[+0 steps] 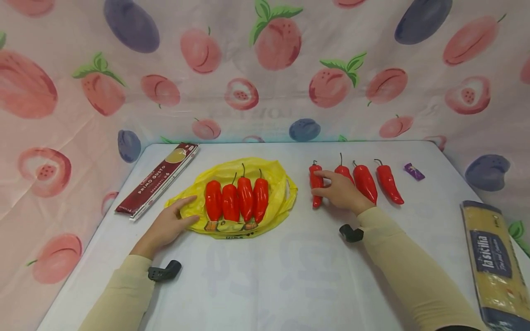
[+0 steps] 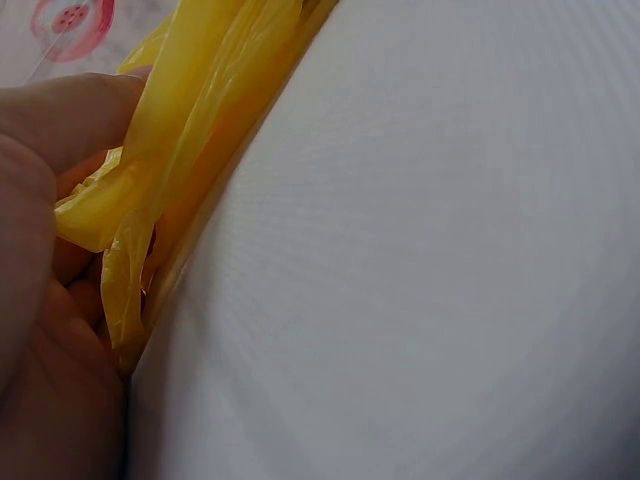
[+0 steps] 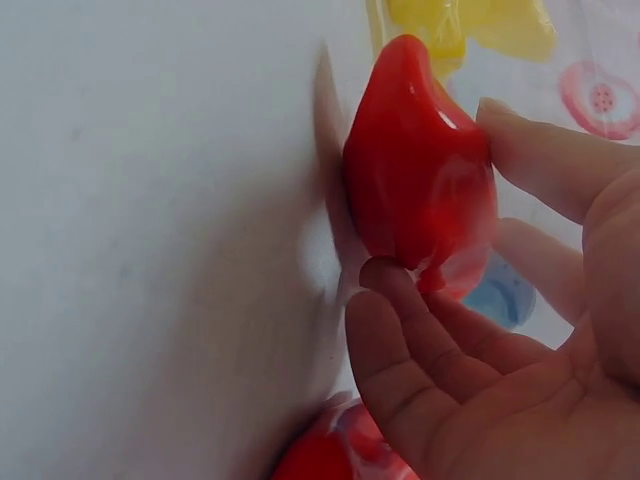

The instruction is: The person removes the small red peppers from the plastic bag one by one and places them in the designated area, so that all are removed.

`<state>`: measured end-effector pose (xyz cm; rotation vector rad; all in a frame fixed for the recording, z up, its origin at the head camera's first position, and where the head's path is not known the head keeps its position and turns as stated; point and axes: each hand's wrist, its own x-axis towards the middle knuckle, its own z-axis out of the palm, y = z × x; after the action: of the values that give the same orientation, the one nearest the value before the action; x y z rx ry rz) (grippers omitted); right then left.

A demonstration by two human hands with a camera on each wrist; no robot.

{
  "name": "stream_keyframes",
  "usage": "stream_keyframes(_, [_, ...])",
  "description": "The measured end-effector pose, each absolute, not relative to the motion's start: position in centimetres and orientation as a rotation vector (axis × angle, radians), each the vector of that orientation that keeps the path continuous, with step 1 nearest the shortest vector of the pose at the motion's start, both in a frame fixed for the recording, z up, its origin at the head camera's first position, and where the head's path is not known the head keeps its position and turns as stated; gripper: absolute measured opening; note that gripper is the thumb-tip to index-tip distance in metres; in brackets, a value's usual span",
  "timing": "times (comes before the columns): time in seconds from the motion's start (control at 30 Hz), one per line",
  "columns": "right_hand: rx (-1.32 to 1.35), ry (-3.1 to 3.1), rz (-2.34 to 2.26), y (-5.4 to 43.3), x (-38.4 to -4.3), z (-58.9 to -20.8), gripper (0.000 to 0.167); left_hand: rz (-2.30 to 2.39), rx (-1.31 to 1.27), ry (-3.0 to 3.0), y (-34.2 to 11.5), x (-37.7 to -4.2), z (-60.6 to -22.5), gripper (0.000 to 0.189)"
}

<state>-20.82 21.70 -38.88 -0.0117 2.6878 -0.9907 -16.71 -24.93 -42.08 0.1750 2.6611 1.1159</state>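
A yellow plastic bag (image 1: 281, 202) lies flat on the left half of the table, with several red chili peppers (image 1: 245, 198) side by side on it, stems pointing away. My left hand (image 1: 167, 225) holds the bag's left edge; in the left wrist view, the crumpled yellow plastic (image 2: 190, 140) passes between its fingers, partly hiding them. To the right of the bag, my right hand (image 1: 343, 191) pinches a red chili pepper (image 1: 315, 181) between thumb and fingers. That same pepper (image 3: 420, 160) appears close up in the right wrist view, at or just above the table.
Three more red peppers (image 1: 365, 184) lie right of the held one, one partly behind my right hand. A purple-wrapped sweet (image 1: 414, 171) is beyond them. Spaghetti packs lie at both sides: a dark red one (image 1: 157, 179) and a yellow one (image 1: 494, 271). Fruit-patterned cloth (image 1: 265, 115) rises behind.
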Motion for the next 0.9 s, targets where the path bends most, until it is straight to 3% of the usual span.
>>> stream_keyframes(0.9, [0.035,2.62,-1.022,20.0,-20.7,-38.6,0.072,1.119,0.168,2.657,-24.9,-16.7,-42.0,0.07])
